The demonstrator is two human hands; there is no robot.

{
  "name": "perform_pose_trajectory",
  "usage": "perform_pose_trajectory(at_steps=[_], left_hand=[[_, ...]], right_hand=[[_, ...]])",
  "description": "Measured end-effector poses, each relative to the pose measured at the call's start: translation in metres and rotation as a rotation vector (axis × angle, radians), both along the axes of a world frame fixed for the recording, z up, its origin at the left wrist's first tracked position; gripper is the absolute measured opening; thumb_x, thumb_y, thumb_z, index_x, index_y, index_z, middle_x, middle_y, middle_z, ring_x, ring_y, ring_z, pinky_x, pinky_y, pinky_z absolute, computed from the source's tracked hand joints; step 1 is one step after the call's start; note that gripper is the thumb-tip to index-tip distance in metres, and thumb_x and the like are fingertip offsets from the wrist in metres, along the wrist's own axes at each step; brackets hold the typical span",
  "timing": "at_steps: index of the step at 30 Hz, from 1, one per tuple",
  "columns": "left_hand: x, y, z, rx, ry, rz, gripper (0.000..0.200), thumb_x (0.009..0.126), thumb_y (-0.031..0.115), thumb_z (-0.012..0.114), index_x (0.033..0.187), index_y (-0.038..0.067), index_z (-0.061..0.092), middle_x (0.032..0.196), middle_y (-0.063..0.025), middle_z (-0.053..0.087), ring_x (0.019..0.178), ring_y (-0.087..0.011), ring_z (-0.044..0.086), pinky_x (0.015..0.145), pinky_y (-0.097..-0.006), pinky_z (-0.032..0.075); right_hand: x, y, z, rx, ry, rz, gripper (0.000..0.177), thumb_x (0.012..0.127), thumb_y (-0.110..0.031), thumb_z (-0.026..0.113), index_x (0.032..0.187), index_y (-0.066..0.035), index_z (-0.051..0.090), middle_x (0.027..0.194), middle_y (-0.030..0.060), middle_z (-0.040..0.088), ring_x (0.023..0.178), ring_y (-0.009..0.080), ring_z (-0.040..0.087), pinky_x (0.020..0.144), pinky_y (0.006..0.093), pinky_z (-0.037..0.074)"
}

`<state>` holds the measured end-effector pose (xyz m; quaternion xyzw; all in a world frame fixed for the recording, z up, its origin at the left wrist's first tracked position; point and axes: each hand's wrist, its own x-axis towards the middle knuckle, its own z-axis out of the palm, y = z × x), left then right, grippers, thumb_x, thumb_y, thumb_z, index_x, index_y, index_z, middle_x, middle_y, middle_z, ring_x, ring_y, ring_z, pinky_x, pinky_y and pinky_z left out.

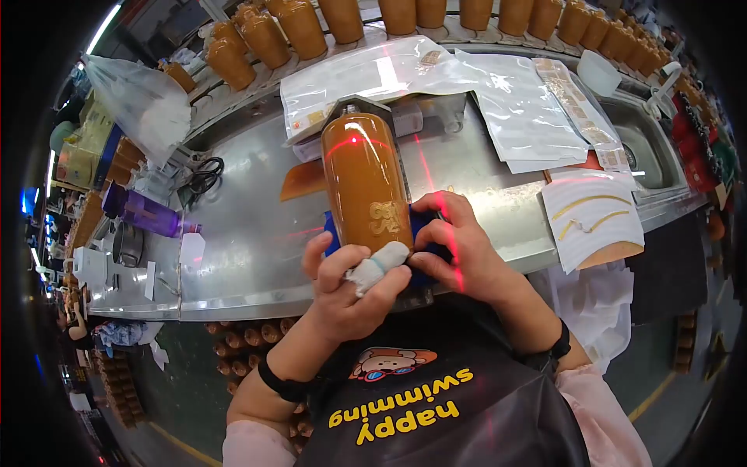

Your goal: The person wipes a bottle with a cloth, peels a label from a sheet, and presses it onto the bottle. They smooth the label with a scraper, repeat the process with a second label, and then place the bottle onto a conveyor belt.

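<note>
The brown bottle [359, 171] is laid on its side just beyond both hands, its lower end touched by the fingertips. The left hand [350, 288] is half curled, with its white-wrapped finger [381, 263] set against that end; the right hand [467, 253] is partly open, its thumb and forefinger bent in at the bottle's side. Whether anything small is pinched by either hand cannot be told.

The gold marking [385, 219] could be smeared or wrinkled if it is not firmly bonded and is brushed by the wrap, which is placed very near it. The glossy, rounded bottle could be rolled off the blue support [332, 232] by uneven pressure from the two hands.

The near edge of the metal table [241, 265] is found just under the wrists, so little room is left for anything drawn back. Beyond the right hand, movement is limited by the plastic sheets [510, 117] and, farther right, by the white sheet with gold strips [591, 218]. More bare metal is offered left of the left hand, as far as the scissors [204, 177] and purple flask [148, 214].
</note>
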<state>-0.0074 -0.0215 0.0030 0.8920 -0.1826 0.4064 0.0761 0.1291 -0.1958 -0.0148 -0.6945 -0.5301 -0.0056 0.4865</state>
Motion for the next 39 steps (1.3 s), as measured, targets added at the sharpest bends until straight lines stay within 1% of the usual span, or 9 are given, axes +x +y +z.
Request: perform_pose_trajectory(at_steps=[2, 8, 10, 13, 21, 27, 31, 35, 39], left_hand=[[0.002, -0.001, 0.002, -0.024, 0.033, -0.012, 0.026, 0.075, 0.011, 0.069, 0.099, 0.019, 0.068, 0.102, -0.0042, 0.058, 0.103, -0.0248, 0.050, 0.107, -0.0527, 0.030], [-0.007, 0.012, -0.005, -0.250, 0.076, 0.107, 0.036, 0.082, 0.011, 0.067, 0.115, 0.013, 0.054, 0.114, -0.0130, 0.061, 0.107, -0.0316, 0.051, 0.109, -0.0553, 0.026], [-0.007, 0.011, -0.013, -0.262, 0.093, 0.122, 0.054, 0.079, 0.019, 0.072, 0.128, 0.011, 0.051, 0.128, -0.0147, 0.056, 0.114, -0.0347, 0.047, 0.109, -0.0559, 0.026], [-0.004, 0.003, -0.009, -0.301, 0.204, 0.206, 0.069, 0.080, 0.026, 0.074, 0.139, 0.007, 0.043, 0.140, -0.0194, 0.048, 0.129, -0.0410, 0.039, 0.112, -0.0570, 0.020], [0.007, 0.002, 0.004, -0.140, 0.246, 0.302, 0.073, 0.082, 0.034, 0.073, 0.142, 0.002, 0.045, 0.146, -0.0200, 0.044, 0.133, -0.0387, 0.041, 0.116, -0.0569, 0.014], [-0.005, 0.014, -0.013, -0.473, 0.301, 0.179, 0.080, 0.080, 0.030, 0.075, 0.146, 0.004, 0.038, 0.146, -0.0208, 0.044, 0.135, -0.0399, 0.041, 0.115, -0.0571, 0.019], [0.011, 0.000, 0.017, -0.177, 0.294, 0.249, 0.081, 0.082, 0.023, 0.077, 0.147, 0.000, 0.033, 0.145, -0.0220, 0.044, 0.135, -0.0390, 0.042, 0.113, -0.0569, 0.023], [-0.006, 0.010, -0.018, -0.664, 0.368, 0.156, 0.078, 0.085, 0.027, 0.074, 0.144, -0.004, 0.033, 0.146, -0.0254, 0.041, 0.131, -0.0410, 0.046, 0.105, -0.0426, 0.040], [-0.005, 0.009, -0.007, -0.421, 0.359, 0.299, 0.079, 0.084, 0.028, 0.076, 0.143, -0.003, 0.034, 0.148, -0.0240, 0.039, 0.136, -0.0415, 0.039, 0.113, -0.0469, 0.028]], right_hand=[[0.002, -0.003, 0.001, 0.015, -0.078, -0.029, 0.024, 0.080, -0.011, 0.074, 0.099, -0.006, 0.061, 0.126, 0.0181, 0.050, 0.113, 0.0340, 0.051, 0.095, 0.0429, 0.043], [-0.014, -0.015, 0.026, 0.213, 0.668, -0.209, 0.032, 0.093, -0.007, 0.060, 0.124, -0.002, 0.053, 0.103, 0.0099, 0.063, 0.085, 0.0118, 0.061, 0.074, 0.0253, 0.050], [-0.024, 0.001, 0.036, 0.194, 0.828, -0.047, 0.027, 0.096, -0.010, 0.057, 0.121, 0.000, 0.053, 0.102, 0.0058, 0.064, 0.091, 0.0091, 0.059, 0.081, 0.0261, 0.050], [-0.030, 0.019, 0.026, 0.130, 0.450, -0.123, 0.026, 0.091, -0.011, 0.062, 0.113, 0.001, 0.054, 0.085, 0.0124, 0.064, 0.078, 0.0139, 0.062, 0.071, 0.0290, 0.050], [-0.032, 0.014, 0.033, 0.131, 0.608, -0.196, 0.026, 0.094, -0.013, 0.061, 0.113, 0.002, 0.053, 0.086, 0.0107, 0.064, 0.077, 0.0143, 0.061, 0.071, 0.0294, 0.050], [-0.031, 0.010, 0.027, 0.100, 0.589, -0.186, 0.027, 0.094, -0.015, 0.062, 0.113, 0.003, 0.053, 0.086, 0.0092, 0.064, 0.077, 0.0128, 0.060, 0.070, 0.0284, 0.050], [-0.032, 0.012, 0.022, 0.149, 0.697, -0.186, 0.026, 0.094, -0.014, 0.061, 0.113, 0.002, 0.053, 0.088, 0.0061, 0.064, 0.078, 0.0092, 0.059, 0.070, 0.0263, 0.050], [-0.033, 0.010, 0.026, 0.110, 0.611, -0.183, 0.025, 0.094, -0.014, 0.061, 0.114, 0.001, 0.053, 0.088, 0.0061, 0.064, 0.076, 0.0096, 0.058, 0.070, 0.0266, 0.050], [-0.033, 0.010, 0.024, 0.121, 0.647, -0.181, 0.025, 0.095, -0.013, 0.061, 0.113, 0.002, 0.053, 0.087, 0.0055, 0.063, 0.076, 0.0089, 0.057, 0.069, 0.0260, 0.050]])
